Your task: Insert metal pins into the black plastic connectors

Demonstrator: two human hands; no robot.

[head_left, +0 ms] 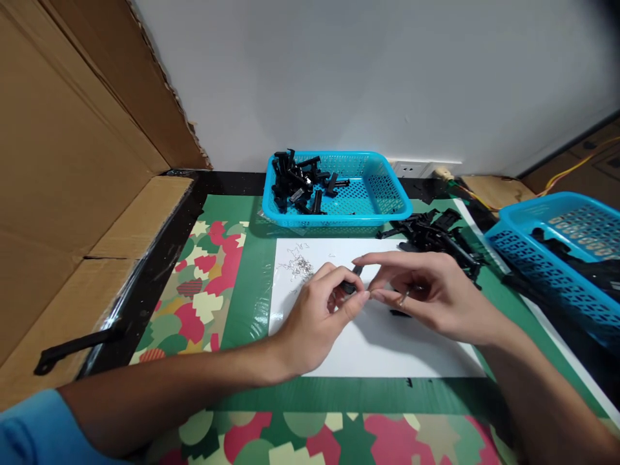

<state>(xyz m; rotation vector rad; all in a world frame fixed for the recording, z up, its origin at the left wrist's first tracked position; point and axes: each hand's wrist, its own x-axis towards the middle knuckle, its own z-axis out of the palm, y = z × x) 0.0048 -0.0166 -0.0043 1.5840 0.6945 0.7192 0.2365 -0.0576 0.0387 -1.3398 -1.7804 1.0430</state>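
Pale wall (339,77) up top, and on the counter (232,184) below we've got our left hand (314,316) pinching a small black part (349,286) mid-frame, our right hand (438,290) right beside it (can't tell if it's gripping anything), plus shiny metal bits (301,267) left of center on white paper (339,355).

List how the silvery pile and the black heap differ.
The silvery pile shines; the black heap is dark. The silvery pile has thin, tiny pieces; the black heap's are larger. The silvery pile lies left on the white sheet; the black heap, around its far right corner. Both are loose jumbles.
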